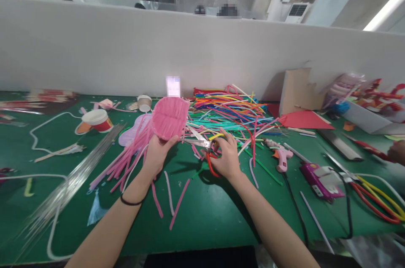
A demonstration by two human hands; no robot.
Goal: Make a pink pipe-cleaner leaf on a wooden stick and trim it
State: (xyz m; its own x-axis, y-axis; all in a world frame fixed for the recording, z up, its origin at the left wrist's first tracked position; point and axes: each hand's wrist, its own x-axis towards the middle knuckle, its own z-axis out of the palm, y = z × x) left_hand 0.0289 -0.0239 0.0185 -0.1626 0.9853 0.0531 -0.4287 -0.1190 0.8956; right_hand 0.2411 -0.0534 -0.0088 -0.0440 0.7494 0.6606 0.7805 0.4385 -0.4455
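My left hand [159, 154] grips a pink rounded fuzzy piece [169, 118] by its lower edge; it looks made of pipe cleaners laid side by side. In my right hand [226, 156] are scissors [205, 143] with red and yellow handles. Their blades are spread apart and point left, close to the right edge of the pink piece; whether they touch it I cannot tell. Under my left hand lies a bundle of pink pipe cleaners [126, 160]. Short loose pink stems [179, 205] lie on the green table [209, 226] between my forearms.
Behind my hands lies a heap of coloured pipe cleaners [228, 108]. A pink glue gun [281, 156], a purple box [319, 181] and larger scissors [354, 177] are on the right. Wires [76, 175] and a paper cup [98, 120] lie left. A person's hand [397, 151] shows far right.
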